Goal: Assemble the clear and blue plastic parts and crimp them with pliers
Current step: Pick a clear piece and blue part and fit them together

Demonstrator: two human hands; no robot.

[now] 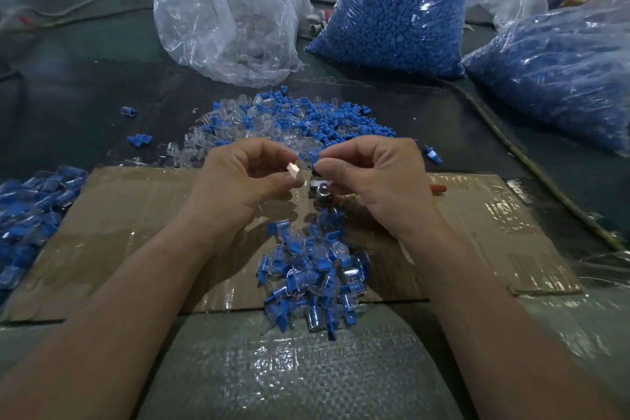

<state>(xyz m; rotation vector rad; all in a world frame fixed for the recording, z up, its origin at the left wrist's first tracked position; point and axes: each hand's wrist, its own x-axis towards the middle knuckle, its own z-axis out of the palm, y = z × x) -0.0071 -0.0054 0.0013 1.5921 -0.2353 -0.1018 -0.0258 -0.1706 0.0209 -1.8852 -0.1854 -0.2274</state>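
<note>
Pile of assembled parts (313,269) between forearms, clear bag (225,10) beyond

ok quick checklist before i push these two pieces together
1. Clear part pinched in the left hand: ok.
2. Pinched piece in the right hand is a blue part: cannot tell, the fingertips hide most of it.
3. The two pieces lined up end to end: cannot tell, too small to judge.
4. Pliers within reach: ok, they lie on the cardboard just below the hands.
5. Loose parts pile stocked for the next round: ok.
6. Finished pile out of the hands' way: ok, it lies nearer the body.
</note>
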